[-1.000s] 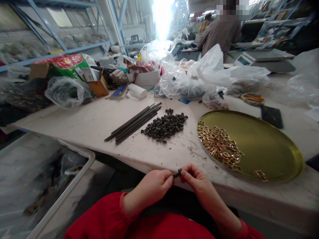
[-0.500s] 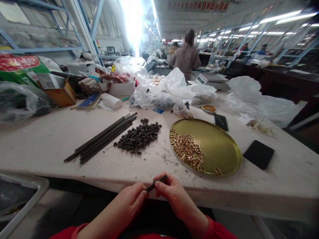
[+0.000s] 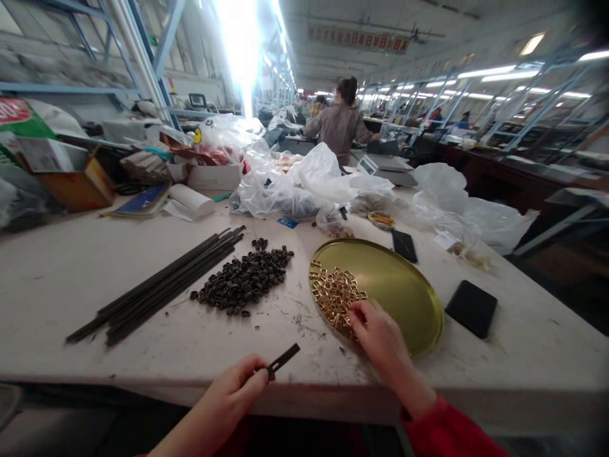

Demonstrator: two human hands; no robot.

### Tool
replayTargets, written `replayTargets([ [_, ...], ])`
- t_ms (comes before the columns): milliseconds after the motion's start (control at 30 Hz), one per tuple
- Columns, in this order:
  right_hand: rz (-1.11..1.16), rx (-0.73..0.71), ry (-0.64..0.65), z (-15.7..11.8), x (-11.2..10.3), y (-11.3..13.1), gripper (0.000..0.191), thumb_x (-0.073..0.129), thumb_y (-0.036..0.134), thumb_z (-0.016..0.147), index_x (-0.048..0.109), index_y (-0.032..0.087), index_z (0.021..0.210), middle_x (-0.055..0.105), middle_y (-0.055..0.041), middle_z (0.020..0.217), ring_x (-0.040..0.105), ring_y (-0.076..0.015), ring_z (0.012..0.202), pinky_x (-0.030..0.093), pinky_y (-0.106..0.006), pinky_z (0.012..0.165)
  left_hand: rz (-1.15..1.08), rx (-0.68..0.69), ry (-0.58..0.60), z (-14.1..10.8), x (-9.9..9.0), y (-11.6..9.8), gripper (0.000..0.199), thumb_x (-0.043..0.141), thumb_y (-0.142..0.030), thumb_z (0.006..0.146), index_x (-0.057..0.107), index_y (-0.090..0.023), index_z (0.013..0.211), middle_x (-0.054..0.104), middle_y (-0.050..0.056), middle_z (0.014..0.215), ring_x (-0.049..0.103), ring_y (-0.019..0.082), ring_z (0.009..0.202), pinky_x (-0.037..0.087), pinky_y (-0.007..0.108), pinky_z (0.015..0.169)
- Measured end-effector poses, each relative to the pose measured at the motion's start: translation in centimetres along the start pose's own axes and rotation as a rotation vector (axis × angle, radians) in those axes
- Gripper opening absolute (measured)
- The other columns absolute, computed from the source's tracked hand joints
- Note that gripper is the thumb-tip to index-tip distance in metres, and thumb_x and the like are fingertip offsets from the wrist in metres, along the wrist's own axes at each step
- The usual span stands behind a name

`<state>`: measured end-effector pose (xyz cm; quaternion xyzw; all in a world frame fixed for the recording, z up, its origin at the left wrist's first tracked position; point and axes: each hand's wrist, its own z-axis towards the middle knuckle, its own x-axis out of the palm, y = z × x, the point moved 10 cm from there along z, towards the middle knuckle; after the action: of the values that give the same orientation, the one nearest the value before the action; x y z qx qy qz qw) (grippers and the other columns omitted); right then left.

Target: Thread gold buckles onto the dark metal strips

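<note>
Left hand: pinching dark strip | right hand: fingers at gold buckles on tray

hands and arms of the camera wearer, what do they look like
The left hand and right hand are bare, with no gloves or watch showing. A plain red sleeve covers the right forearm below the wrist; most of the visible left forearm is uncovered.

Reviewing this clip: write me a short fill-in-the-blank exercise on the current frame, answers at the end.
1. While the left hand holds a short dark strip, the right hand is at the ____-coloured frames.
2. The pile of dark loops lies ____ the long dark strips and the tray.
3. Seen from above, the tray's rim is ____, without corners.

Missing words: gold; between; round.
</note>
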<state>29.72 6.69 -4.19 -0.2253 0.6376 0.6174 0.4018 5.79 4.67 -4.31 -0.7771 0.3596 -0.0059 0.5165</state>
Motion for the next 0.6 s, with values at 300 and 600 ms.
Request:
replayTargets([
  [300,-0.143,0.032,0.029,3.3,0.2,-2.9,0.014,0.044,0.015,0.078,0.058,0.014,0.074,0.061,-0.0116,0.077,0.055,-0.0228,0.074,0.037,-0.034,0.069,-0.057,-0.087,0.013,0.2,1.5,2.9,0.012,0.036,-0.025,0.071,0.045,-0.019,0.065,0.045,-0.005,0.050,0.040,0.012,0.051,0.032,0.022,0.054],
  [600,0.951,0.192,0.623,-4.6,6.5,6.8,0.020,0.056,0.037,0.070,0.053,0.017,0.066,0.055,0.0024,0.058,0.046,-0.0096,0.048,0.035,-0.022,0.047,-0.072,0.072,-0.074,-1.5,-0.9,-3.9,0.024,0.045,-0.039,0.075,0.051,-0.016,0.075,0.045,-0.005,0.057,0.038,0.010,0.053,0.031,0.022,0.053],
])
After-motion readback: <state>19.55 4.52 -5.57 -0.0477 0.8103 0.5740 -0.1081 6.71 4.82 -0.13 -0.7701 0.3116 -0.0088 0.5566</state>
